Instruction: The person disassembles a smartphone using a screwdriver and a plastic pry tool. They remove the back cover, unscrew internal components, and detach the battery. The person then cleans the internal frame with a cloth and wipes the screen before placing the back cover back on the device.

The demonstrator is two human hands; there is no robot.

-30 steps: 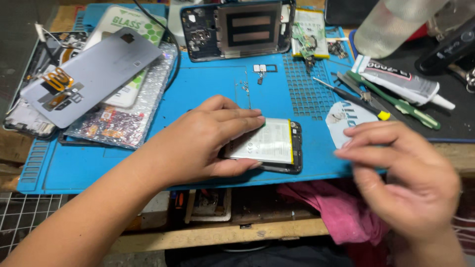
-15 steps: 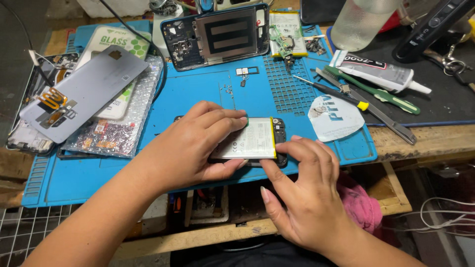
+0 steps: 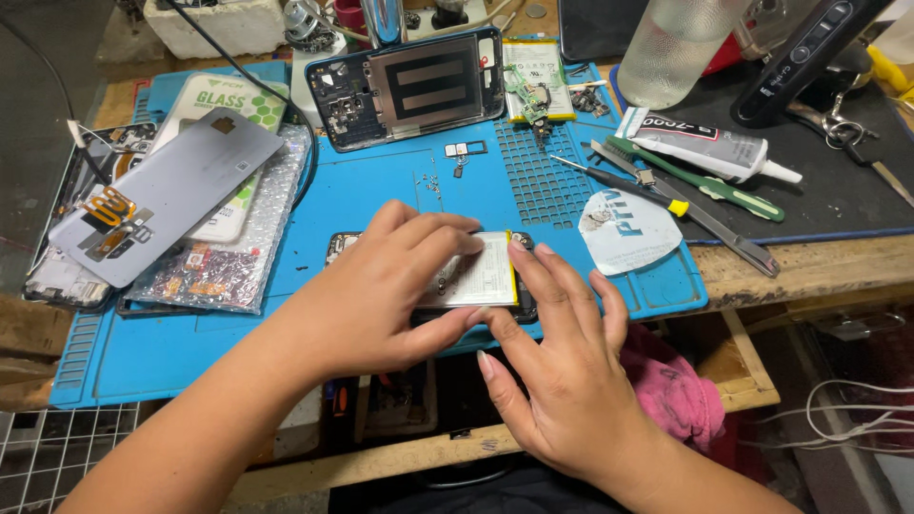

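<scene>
An opened phone [image 3: 522, 303] lies on the blue work mat [image 3: 381, 190] near its front edge, with a white battery [image 3: 490, 276] set in it. My left hand [image 3: 381, 295] lies over the phone's left part, its fingertips pressing on the battery. My right hand [image 3: 562, 362] comes from below right, and its index and middle fingertips touch the battery's right edge. Most of the phone's body is hidden under the two hands.
A phone frame with a dark coil [image 3: 409, 88] lies at the mat's back. A grey back cover [image 3: 162, 195] rests on packages at the left. A glue tube [image 3: 705, 148], screwdrivers [image 3: 700, 181], a white pick [image 3: 628, 231] and a plastic bottle [image 3: 681, 43] are at the right. Pink cloth [image 3: 676, 390] hangs below the bench.
My right hand came in from the right, off the bench edge, and landed on the battery's right edge. The left hand stayed on the phone.
</scene>
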